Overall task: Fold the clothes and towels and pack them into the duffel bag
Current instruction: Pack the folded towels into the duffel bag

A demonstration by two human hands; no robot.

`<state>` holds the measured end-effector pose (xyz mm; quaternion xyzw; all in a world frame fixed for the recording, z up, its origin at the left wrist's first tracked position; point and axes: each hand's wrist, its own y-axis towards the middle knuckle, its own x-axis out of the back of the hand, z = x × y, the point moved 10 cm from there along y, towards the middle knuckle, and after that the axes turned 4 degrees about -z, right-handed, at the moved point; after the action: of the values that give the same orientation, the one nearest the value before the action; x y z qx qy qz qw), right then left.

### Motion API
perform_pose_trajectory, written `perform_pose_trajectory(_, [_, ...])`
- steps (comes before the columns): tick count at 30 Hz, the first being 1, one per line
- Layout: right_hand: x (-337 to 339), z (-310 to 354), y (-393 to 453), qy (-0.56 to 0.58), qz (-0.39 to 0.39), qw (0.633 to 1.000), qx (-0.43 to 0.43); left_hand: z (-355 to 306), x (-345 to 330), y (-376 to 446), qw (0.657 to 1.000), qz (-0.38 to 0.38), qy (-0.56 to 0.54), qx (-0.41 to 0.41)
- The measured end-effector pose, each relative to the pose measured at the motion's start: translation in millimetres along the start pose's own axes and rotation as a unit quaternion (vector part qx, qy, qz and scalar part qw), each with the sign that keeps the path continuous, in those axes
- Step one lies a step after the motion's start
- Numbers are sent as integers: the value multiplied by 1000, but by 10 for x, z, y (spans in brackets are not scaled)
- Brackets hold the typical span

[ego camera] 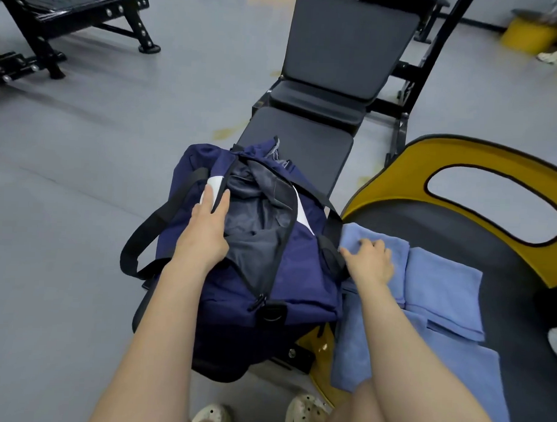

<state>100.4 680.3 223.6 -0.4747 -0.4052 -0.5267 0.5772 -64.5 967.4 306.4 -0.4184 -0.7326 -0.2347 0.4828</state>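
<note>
Already unzipped, a navy duffel bag (268,274) sits on the near end of a black weight bench (308,148), grey clothing (257,216) bunched loosely inside its mouth. A person's left hand (206,226) lies along the bag's left rim, fingers straight and the thumb hooked over the zipper edge, apparently spreading the opening. The right hand (369,261) rests with curled fingers on a folded blue towel (387,257) just beside the bag, on a yellow-and-black padded seat (480,232); whether it has pinched the cloth cannot be told. A second folded blue towel (443,291) lies touching the first, and a larger blue towel (455,365) is spread beneath them both.

Terry cloth of this kind looks light, soft and limp: lifted by one corner, the fold would likely fall open. The safer hold seems to be across the folded edge nearest the bag, fingers under and thumb on top. The bag's thin fabric sags too, so its rim probably needs holding wide.
</note>
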Motion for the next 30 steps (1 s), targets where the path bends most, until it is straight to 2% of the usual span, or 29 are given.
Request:
perform_pose_trajectory(12, [-68,-3,74,-2,60,998,-34,-6,21,-37,1000,2,-1,1])
perform_pose_trajectory(15, [-16,-26,107,23,50,998,-38,-27,23,-33,1000,-1,7,1])
perform_pose_trajectory(24, [315,76,118,134,-32,989,48,-48,8,-14,1000,0,11,-7])
perform_pose_trajectory(27, [169,41,113,151,-11,988,33,-30,10,-7,1000,1,3,-6])
perform_pose_trajectory(30, [33,58,64,151,21,987,58,-18,12,6,1000,1,-1,-5])
